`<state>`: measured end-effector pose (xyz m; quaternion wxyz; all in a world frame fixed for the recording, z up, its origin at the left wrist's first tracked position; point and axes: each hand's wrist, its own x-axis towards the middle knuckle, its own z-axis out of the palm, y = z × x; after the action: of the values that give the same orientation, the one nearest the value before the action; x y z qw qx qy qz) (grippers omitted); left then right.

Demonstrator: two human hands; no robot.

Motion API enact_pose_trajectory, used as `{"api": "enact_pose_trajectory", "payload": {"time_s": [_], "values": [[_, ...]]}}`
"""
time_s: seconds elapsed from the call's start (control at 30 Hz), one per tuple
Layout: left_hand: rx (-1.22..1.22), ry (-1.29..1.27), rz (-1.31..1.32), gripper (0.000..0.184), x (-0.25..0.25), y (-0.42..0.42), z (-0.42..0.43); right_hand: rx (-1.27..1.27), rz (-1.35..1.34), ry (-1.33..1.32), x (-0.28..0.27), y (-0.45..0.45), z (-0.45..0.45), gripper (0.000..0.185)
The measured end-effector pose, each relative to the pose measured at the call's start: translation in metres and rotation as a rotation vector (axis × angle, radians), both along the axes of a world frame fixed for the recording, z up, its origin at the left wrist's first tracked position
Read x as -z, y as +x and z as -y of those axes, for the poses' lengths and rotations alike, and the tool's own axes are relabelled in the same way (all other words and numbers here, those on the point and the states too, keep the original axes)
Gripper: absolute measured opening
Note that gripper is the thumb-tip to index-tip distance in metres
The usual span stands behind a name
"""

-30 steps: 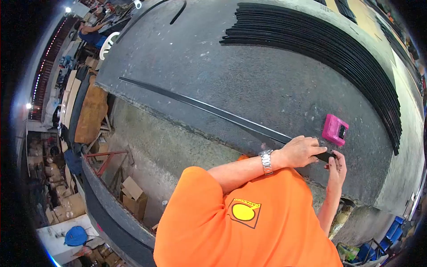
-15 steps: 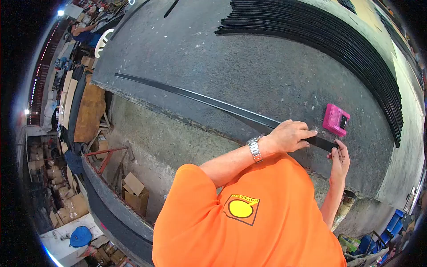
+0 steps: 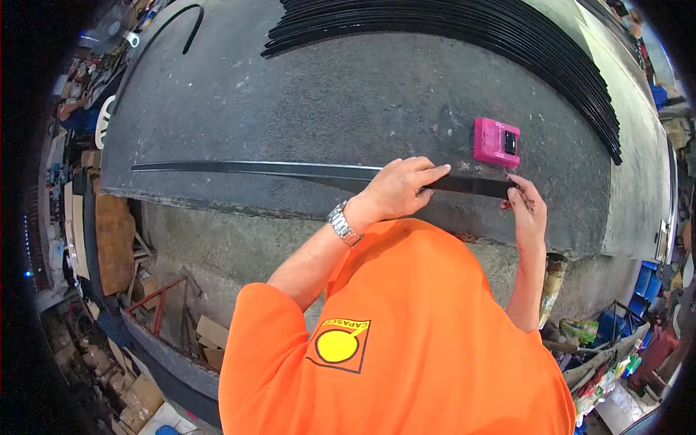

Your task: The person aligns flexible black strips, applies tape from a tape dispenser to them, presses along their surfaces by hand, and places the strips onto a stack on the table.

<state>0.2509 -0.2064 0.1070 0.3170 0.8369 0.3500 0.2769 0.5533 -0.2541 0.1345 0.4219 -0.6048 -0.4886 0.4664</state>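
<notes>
A long flat black strip (image 3: 290,169) lies along the front edge of the grey table, its far end pointing left. My left hand (image 3: 402,185), with a metal watch on the wrist, is closed over the strip right of its middle. At the strip's right end, my right hand (image 3: 529,206) pinches the tip between thumb and fingers. The part between the hands looks dull black and raised a little towards me. Just beyond my right hand sits a pink box-like object (image 3: 496,142) with a dark window, not touched by either hand.
Many black strips lie bundled (image 3: 449,25) in a curve at the back and right. A single bent black strip (image 3: 196,29) is at the back left. The table's front edge (image 3: 217,206) runs close to my body. Cardboard boxes (image 3: 212,333) stand below left.
My left hand has slid leftwards along the strip, widening the gap between my hands. The right hand still pinches the end. The view has turned, so the strip now appears nearly level.
</notes>
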Motion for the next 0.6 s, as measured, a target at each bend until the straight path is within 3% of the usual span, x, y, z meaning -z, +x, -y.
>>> {"api": "enact_pose_trajectory", "payload": {"time_s": [0.2, 0.3, 0.4, 0.43, 0.6], "values": [[-0.025, -0.012, -0.024, 0.050, -0.001, -0.008, 0.001, -0.001, -0.014, -0.047, 0.001, 0.002, 0.000, 0.026], [-0.024, 0.010, -0.029, 0.051, -0.001, -0.010, 0.002, -0.045, 0.342, 0.070, -0.007, -0.005, 0.000, 0.029], [-0.035, 0.075, -0.018, 0.051, -0.001, -0.004, 0.002, -0.114, 1.028, 0.443, -0.030, -0.027, -0.006, 0.037], [-0.039, 0.097, -0.016, 0.051, -0.002, -0.001, 0.003, -0.181, 1.045, 0.481, -0.041, -0.039, -0.006, 0.048], [0.002, 0.091, 0.039, 0.050, -0.021, 0.018, 0.001, -0.455, 1.068, 0.493, -0.045, -0.068, -0.007, 0.059]]}}
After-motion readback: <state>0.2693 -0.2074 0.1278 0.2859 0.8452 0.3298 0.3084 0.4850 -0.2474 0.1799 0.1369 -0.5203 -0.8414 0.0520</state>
